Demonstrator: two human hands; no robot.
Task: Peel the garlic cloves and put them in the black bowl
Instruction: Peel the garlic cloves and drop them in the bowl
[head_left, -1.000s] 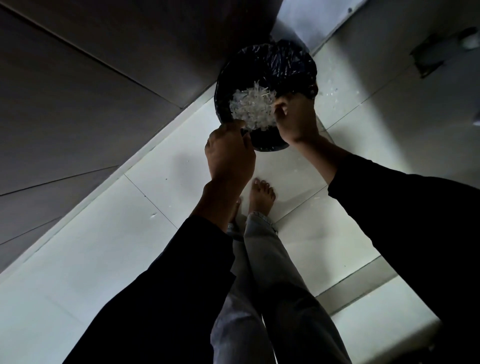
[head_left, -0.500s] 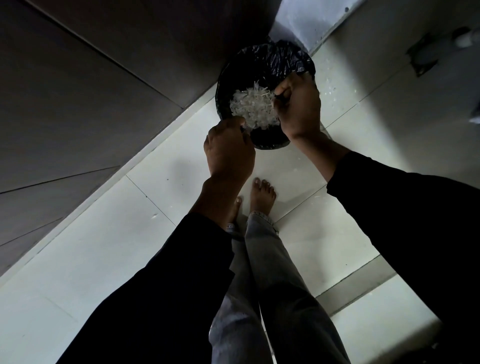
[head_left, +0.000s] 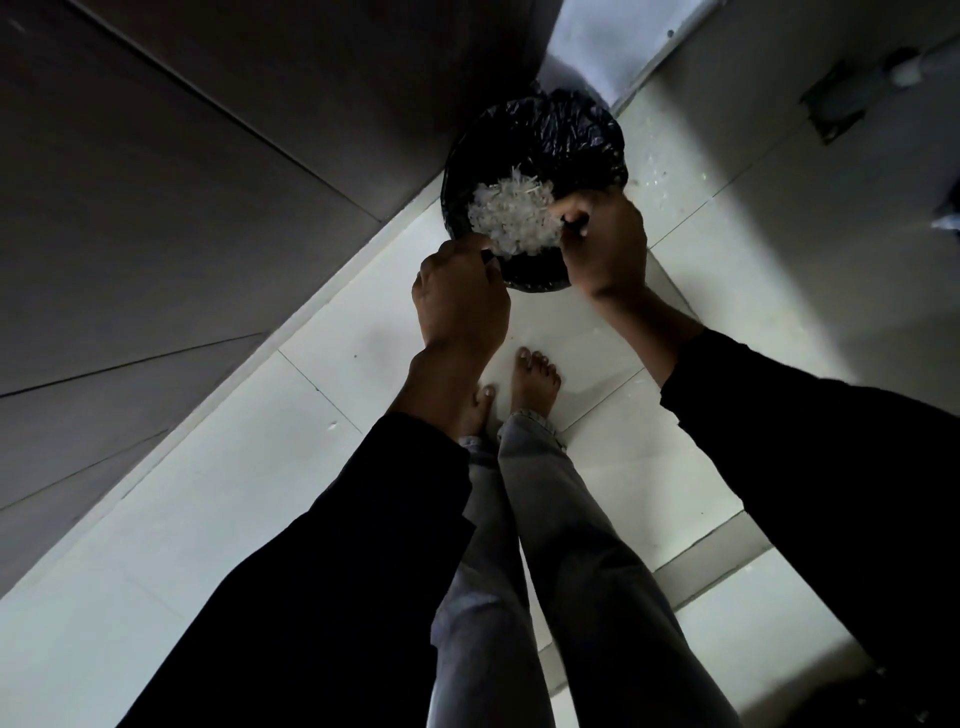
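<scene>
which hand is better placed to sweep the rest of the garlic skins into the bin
Right, probably. The right hand has its fingertips at the edge of the garlic skins, above the bin lined with black plastic. The left hand grips the dark container's near rim, steadying it.

A dark round container (head_left: 524, 273), seemingly the black bowl, is held tilted over a bin lined with black plastic (head_left: 571, 140) in the floor's corner. A heap of pale papery garlic skins (head_left: 511, 213) lies in it.
</scene>
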